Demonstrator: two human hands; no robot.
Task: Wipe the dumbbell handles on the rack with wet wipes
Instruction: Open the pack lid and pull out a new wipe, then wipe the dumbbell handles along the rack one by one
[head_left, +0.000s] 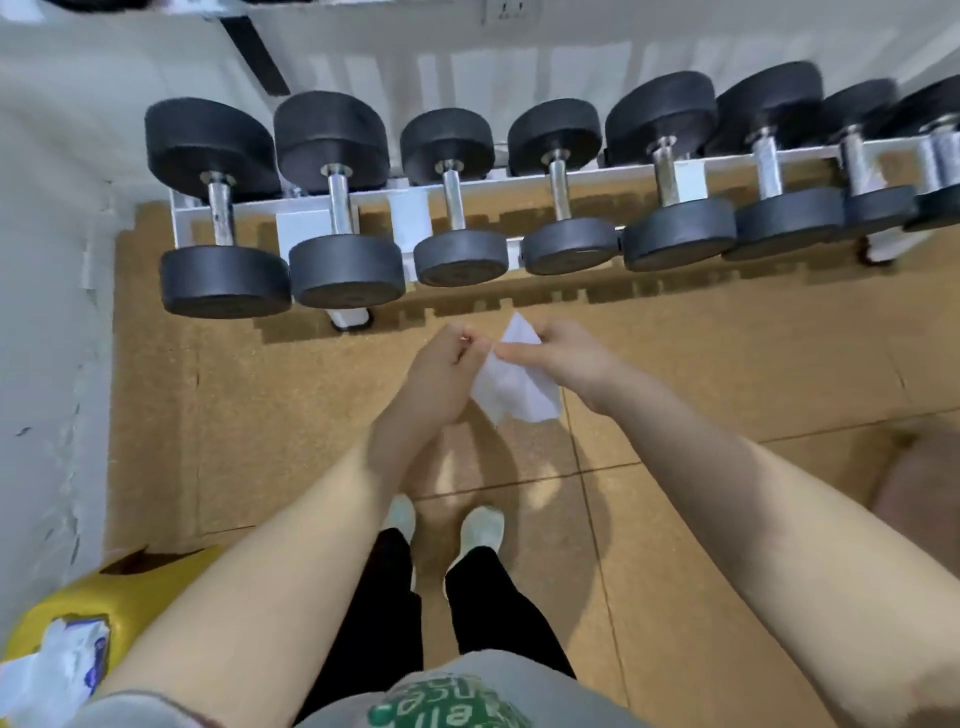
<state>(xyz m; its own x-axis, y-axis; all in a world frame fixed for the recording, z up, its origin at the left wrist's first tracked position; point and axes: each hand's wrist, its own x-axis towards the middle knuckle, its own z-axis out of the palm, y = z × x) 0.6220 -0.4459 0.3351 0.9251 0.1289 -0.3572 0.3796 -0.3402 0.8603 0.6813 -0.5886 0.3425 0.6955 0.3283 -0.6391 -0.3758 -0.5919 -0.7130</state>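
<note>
A white rack (408, 215) along the far wall carries several black dumbbells with bare metal handles, such as the leftmost handle (221, 213) and the one beside it (338, 205). A white wet wipe (514, 387) hangs partly unfolded in front of the rack, above the floor. My left hand (441, 371) pinches its left edge and my right hand (558, 356) pinches its top. Both hands are below the rack and touch no dumbbell.
A yellow stool (122, 590) at the bottom left holds a pack of wet wipes (57, 657). A white wall (47, 312) runs down the left side. Tan floor tiles (727, 374) lie between my feet (480, 530) and the rack.
</note>
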